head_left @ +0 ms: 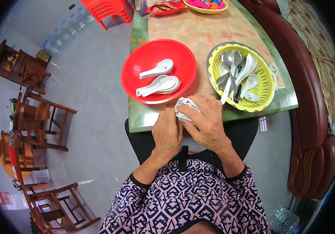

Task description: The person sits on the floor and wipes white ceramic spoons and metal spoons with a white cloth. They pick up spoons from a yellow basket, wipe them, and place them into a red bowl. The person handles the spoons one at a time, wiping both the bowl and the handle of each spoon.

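Observation:
Both my hands meet at the table's near edge, in front of the red basin. A crumpled white cloth point(188, 109) is gripped in my right hand point(206, 121). My left hand point(167, 130) is closed right beside it, its fingers curled round something hidden. In the red basin point(136, 54) lie two stacks of white soup spoons, an upper stack point(157, 69) and a lower stack point(159, 86). To the right, a yellow-green slotted basket point(267, 87) holds a jumble of metal spoons point(235, 58) and white soup spoons point(250, 84).
The marble-patterned table point(167, 29) has a green border. At its far end are a red dish point(167, 12) and a yellow basket point(206, 9) of colourful things. A dark red leather sofa point(311, 97) runs along the right. Wooden chairs point(39, 117) and stacked red stools point(107, 11) stand left.

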Action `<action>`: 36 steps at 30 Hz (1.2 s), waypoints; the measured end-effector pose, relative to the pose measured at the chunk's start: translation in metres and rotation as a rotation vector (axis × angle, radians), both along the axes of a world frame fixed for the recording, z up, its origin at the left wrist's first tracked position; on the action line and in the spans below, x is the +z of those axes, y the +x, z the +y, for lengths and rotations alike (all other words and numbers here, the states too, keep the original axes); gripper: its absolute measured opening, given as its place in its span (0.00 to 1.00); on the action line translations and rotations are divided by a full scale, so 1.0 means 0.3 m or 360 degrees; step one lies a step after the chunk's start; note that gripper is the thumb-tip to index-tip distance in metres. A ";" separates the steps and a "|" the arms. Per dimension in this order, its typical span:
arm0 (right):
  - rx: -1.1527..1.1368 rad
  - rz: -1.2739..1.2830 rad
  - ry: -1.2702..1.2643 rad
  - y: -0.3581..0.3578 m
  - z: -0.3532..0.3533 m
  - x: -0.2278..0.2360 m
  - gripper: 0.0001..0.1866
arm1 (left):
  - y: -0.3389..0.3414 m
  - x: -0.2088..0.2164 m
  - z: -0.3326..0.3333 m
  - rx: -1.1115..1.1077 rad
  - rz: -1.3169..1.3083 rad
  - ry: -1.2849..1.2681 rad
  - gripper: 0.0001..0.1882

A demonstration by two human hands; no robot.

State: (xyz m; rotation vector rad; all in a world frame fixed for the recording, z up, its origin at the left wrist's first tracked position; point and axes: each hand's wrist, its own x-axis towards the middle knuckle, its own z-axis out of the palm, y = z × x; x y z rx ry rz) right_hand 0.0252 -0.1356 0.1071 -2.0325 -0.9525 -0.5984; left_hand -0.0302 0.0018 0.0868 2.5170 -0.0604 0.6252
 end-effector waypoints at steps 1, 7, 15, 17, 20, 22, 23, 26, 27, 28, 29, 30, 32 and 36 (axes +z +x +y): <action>-0.0004 0.0059 -0.0009 0.002 0.004 -0.013 0.16 | -0.004 0.002 -0.004 0.0030 -0.0026 -0.0010 0.20; 0.0147 0.0667 0.0482 0.064 -0.001 -0.065 0.09 | -0.005 -0.035 0.001 -0.0068 -0.0323 -0.0097 0.23; 0.0758 0.2140 0.1601 0.084 -0.021 -0.093 0.13 | -0.024 -0.072 0.008 -0.0202 0.0091 -0.1088 0.06; 0.0715 0.1962 0.1430 0.056 0.011 -0.114 0.14 | -0.001 -0.043 0.002 -0.0236 0.0350 -0.1710 0.07; 0.0475 0.1647 0.1193 -0.003 0.075 -0.112 0.17 | 0.017 -0.003 -0.009 -0.0116 0.0559 -0.2053 0.08; 0.0401 0.1562 0.0870 -0.016 0.081 -0.137 0.16 | 0.022 0.001 -0.009 -0.0125 0.0570 -0.2138 0.06; 0.0373 0.1465 0.0821 -0.022 0.085 -0.153 0.16 | 0.022 0.004 -0.009 -0.0109 0.0585 -0.2150 0.06; 0.0285 0.1161 0.0671 -0.031 0.088 -0.184 0.14 | 0.028 -0.007 -0.013 -0.0088 0.0494 -0.2035 0.04; 0.0242 0.1065 0.0620 -0.033 0.081 -0.183 0.14 | 0.035 -0.023 -0.011 -0.0093 0.0455 -0.1965 0.04; 0.0199 0.0969 0.0569 -0.038 0.078 -0.182 0.14 | 0.040 -0.031 -0.009 -0.0097 0.0418 -0.1895 0.04; 0.0193 0.0929 0.0554 -0.048 0.080 -0.180 0.14 | 0.040 -0.030 -0.002 -0.0100 0.0424 -0.1888 0.05; 0.0192 0.0886 0.0532 -0.058 0.083 -0.175 0.15 | 0.044 -0.045 0.005 -0.0106 0.0365 -0.1842 0.04; 0.0189 0.0851 0.0464 -0.081 0.091 -0.174 0.15 | 0.054 -0.086 0.019 -0.0113 0.0248 -0.1750 0.05; 0.0279 0.0825 0.0252 -0.118 0.086 -0.174 0.17 | 0.067 -0.063 0.010 -0.0070 0.0239 -0.1802 0.04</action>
